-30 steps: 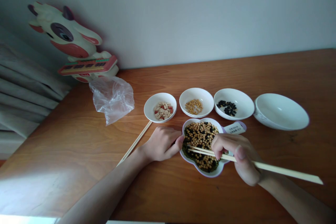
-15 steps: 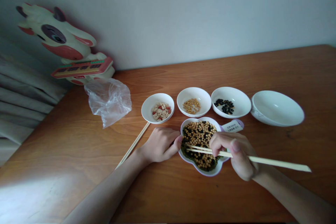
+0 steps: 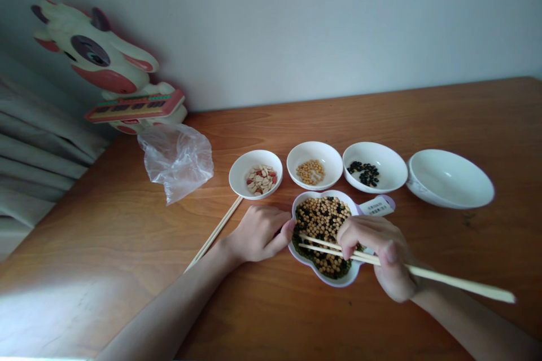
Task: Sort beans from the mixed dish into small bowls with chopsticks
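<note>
My right hand (image 3: 381, 251) is closed on a pair of wooden chopsticks (image 3: 457, 282), whose tips lie slightly apart at the left part of the flower-shaped dish (image 3: 348, 281). That white dish with a lilac rim holds mixed yellow beans (image 3: 320, 210), black beans and small green beans. With thumb and bent fingers, my left hand (image 3: 262, 231) grips the dish's left rim. Behind the dish stand a bowl of pale flat seeds with some reddish ones (image 3: 261, 179), a bowl of yellow beans (image 3: 311, 171) and a bowl of black beans (image 3: 368, 175).
An empty white bowl (image 3: 453, 177) ends the row at the right. A second pair of chopsticks (image 3: 215, 232) lies left of my left hand. Beyond are a crumpled clear plastic bag (image 3: 178, 161) and a cow-shaped toy keyboard (image 3: 135, 107) against the wall.
The chopstick tips have spread a little further apart, and the chopsticks' rear ends have dropped lower and to the right. My left hand stays on the rim.
</note>
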`<state>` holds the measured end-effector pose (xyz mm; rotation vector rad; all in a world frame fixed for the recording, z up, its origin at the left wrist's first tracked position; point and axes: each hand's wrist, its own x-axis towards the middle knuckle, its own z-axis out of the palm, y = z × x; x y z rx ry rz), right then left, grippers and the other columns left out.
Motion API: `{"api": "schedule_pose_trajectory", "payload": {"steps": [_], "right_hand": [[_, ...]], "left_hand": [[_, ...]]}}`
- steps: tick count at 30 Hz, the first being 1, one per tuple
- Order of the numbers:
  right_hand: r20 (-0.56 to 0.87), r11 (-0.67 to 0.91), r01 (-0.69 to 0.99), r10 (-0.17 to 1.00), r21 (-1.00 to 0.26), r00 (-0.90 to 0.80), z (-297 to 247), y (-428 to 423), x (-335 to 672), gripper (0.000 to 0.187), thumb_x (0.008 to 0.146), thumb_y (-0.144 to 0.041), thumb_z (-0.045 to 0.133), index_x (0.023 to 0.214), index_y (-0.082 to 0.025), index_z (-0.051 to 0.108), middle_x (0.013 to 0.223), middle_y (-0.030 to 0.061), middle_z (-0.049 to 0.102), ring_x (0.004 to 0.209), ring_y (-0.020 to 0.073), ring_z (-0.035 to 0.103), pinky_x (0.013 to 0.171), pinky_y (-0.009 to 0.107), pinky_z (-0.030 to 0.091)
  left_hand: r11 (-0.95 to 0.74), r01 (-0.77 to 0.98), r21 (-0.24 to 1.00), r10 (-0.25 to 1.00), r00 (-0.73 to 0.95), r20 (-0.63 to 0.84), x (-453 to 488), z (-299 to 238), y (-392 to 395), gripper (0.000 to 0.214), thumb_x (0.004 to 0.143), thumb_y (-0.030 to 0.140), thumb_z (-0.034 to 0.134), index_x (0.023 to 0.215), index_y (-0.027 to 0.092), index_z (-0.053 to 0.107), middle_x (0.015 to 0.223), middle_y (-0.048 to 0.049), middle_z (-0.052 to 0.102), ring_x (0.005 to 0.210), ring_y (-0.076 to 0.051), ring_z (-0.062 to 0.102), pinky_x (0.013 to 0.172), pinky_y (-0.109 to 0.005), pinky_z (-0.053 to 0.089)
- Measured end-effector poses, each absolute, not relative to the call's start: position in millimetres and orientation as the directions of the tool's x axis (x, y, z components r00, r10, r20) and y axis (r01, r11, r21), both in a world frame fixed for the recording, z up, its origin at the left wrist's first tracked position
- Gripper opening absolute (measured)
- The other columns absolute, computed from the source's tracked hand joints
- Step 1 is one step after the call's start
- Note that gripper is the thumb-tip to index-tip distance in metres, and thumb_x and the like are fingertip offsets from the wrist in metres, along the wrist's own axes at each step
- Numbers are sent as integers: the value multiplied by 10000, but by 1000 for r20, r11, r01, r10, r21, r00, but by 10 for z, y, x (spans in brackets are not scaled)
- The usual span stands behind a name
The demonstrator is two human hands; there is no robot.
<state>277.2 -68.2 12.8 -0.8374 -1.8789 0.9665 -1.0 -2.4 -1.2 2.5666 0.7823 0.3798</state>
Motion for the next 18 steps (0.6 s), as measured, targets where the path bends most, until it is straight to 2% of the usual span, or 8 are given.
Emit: {"api": "schedule_pose_trajectory", "payload": {"steps": [4,18], "right_hand": [[381,505,206,812,-838,-441,156,-683,2749,693,1061,-667,154,798,-212,605,711,47,632,645,198,588,660,356,420],[404,507,131,795,-852,-452,144,-679,2747,628,1080,-609,201,814,-215,611,730,58,640,652,202,595,654,361,416]], "left_hand": [[-759,453,468,570,809,141,-13,-27,-24,415,1099,342,302,766,196,502,696,-28,601,591,-153,500,613,-309,318],[-756,451,474,572,808,144,-10,-20,-17,384,1096,333,317,767,196,462,704,-24,602,606,-152,514,627,-318,310]]}}
